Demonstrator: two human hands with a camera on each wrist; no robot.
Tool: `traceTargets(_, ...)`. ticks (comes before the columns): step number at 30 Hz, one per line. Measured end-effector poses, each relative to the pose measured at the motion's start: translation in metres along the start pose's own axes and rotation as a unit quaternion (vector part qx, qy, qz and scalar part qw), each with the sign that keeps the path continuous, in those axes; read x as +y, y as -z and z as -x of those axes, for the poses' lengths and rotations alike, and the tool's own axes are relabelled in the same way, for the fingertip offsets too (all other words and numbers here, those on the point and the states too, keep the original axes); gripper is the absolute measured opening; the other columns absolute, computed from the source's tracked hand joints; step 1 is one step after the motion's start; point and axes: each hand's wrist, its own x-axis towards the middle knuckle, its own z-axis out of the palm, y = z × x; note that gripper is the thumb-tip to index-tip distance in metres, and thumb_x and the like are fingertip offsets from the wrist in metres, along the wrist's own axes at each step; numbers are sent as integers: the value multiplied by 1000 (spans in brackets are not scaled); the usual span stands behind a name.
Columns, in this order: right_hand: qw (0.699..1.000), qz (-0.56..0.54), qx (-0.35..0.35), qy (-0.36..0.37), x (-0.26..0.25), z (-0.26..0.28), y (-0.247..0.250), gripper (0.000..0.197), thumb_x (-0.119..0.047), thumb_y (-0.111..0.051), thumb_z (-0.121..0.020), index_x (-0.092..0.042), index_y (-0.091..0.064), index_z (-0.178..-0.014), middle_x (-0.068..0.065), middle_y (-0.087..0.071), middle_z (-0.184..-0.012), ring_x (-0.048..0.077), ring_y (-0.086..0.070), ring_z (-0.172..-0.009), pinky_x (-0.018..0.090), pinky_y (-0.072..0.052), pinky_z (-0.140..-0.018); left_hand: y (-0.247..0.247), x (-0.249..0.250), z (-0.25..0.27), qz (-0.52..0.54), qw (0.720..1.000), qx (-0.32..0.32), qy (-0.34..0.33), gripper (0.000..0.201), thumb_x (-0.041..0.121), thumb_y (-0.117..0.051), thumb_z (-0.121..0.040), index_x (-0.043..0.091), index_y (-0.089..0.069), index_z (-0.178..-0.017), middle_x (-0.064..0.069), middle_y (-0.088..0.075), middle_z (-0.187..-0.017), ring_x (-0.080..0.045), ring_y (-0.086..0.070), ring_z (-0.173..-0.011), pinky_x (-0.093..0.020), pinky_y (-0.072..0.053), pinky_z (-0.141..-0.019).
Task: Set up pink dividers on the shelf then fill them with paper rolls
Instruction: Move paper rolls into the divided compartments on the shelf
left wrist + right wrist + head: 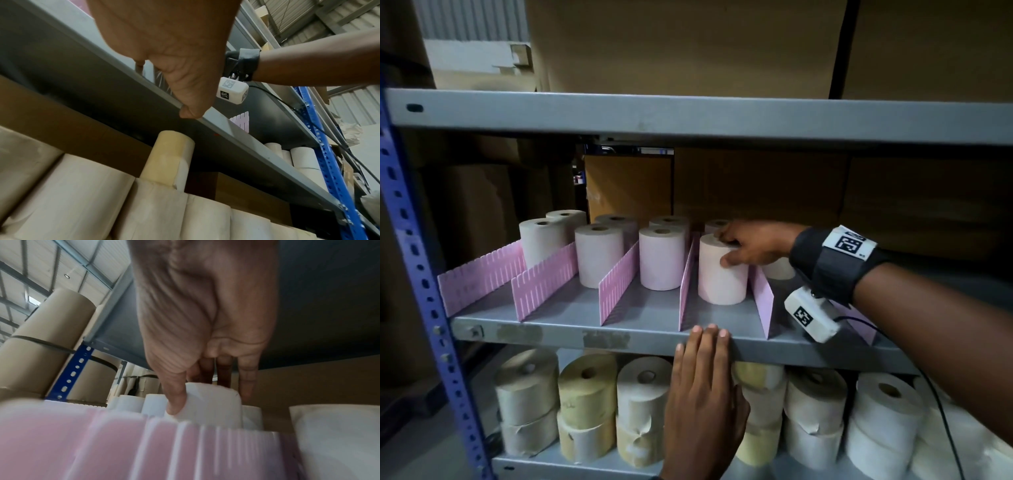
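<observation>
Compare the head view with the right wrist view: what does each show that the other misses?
Head only: the left hand flat on the shelf edge, four slots with two rolls each, stacked rolls below.
Right wrist only: the palm side of the grip, the ceiling.
Both: the right hand gripping the roll from above, thumb in front, beside a pink divider.

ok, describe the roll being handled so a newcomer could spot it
Middle grey shelf, between the two rightmost fully visible pink dividers. It is the front paper roll, standing upright. It alone has the right hand gripping its top.
</observation>
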Motion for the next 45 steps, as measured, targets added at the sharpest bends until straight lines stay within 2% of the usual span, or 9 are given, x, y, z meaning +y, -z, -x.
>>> traceTargets(3, 1000, -16, -4, -1, 5, -9, 0, 48, -36, -58, -98, -4, -55, -134, 8, -54, -134, 27, -54, -120, 36, -44, -101, -3, 0, 0, 0, 1000, 17, 1, 77, 16, -87, -58, 3, -67, -131, -15, -63, -139, -37, -58, -131, -48, -40, -105)
traceTargets(6, 1000, 11, 25, 4, 11, -17, -2, 27, -36, -61, -96, -10, -61, -99, 3, -60, -95, 26, -57, -93, 31, -44, -72, -6, -1, 0, 4, 1000, 23, 6, 77, 15, -87, -57, 4, -67, -130, -14, -63, -138, -36, -58, -131, -48, -41, -105)
traceTargets(11, 1000, 17, 17, 1, 15, -25, -3, 38, -36, -63, -95, 0, -64, -107, 16, -64, -124, 34, -61, -111, 44, -49, -96, -11, -5, 0, -5, 999, 33, -10, 67, 24, -71, -65, 5, -68, -130, -13, -63, -139, -36, -58, -131, -48, -42, -103)
traceTargets(24, 999, 37, 19, -1, 22, -30, -5, 30, -33, -60, -97, -4, -62, -105, 8, -55, -96, 23, -53, -88, 35, -43, -76, -1, 2, -7, -20, 1000, 6, 18, 73, 16, -81, -45, 5, -75, -117, -12, -71, -126, -36, -67, -117, -45, -45, -96)
traceTargets(30, 1000, 0, 21, -8, 19, -7, -5, 58, -38, -56, -99, -16, -40, -149, 6, -43, -153, 27, -43, -136, 31, -34, -109, 23, 2, -7, -11, 999, -40, -15, 65, 20, -77, -53, 5, -76, -116, -13, -71, -125, -36, -69, -114, -41, -44, -95)
traceTargets(34, 998, -16, 68, -1, 15, 38, 3, 50, -49, -59, -93, -21, -56, -135, 6, -59, -135, 24, -59, -115, 41, -49, -98, 29, -8, -5, 11, 994, -98, -36, 95, 32, -95, -35, 5, -72, -123, -12, -68, -132, -35, -66, -120, -42, -45, -99)
traceTargets(36, 992, -20, 126, 22, 13, 73, 6, 44, -49, -61, -90, -22, -63, -126, 3, -64, -125, 20, -59, -112, 42, -50, -95, 34, -10, -4, 23, 991, -123, -55, 106, 44, -90, -47, 5, -58, -140, -11, -53, -149, -34, -54, -136, -40, -49, -105)
traceTargets(39, 982, -44, 185, 18, 9, 134, -3, 52, -57, -56, -87, -29, -60, -131, -6, -58, -137, 13, -51, -126, 39, -44, -104, 32, -14, 0, 91, 987, -124, -37, 96, 56, -56, -90, 21, -1, -161, 3, 10, -168, -19, 9, -158, -34, -11, -127)
traceTargets(45, 965, -95, 238, -60, 4, 256, -56, 56, -66, -49, -84, -34, -63, -128, -17, -63, -127, 3, -57, -118, 35, -49, -98, 52, 14, 27, 266, 962, -59, -17, 65, 46, -57, -83, 9, -63, -136, -8, -59, -142, -24, -56, -133, -38, -49, -108)
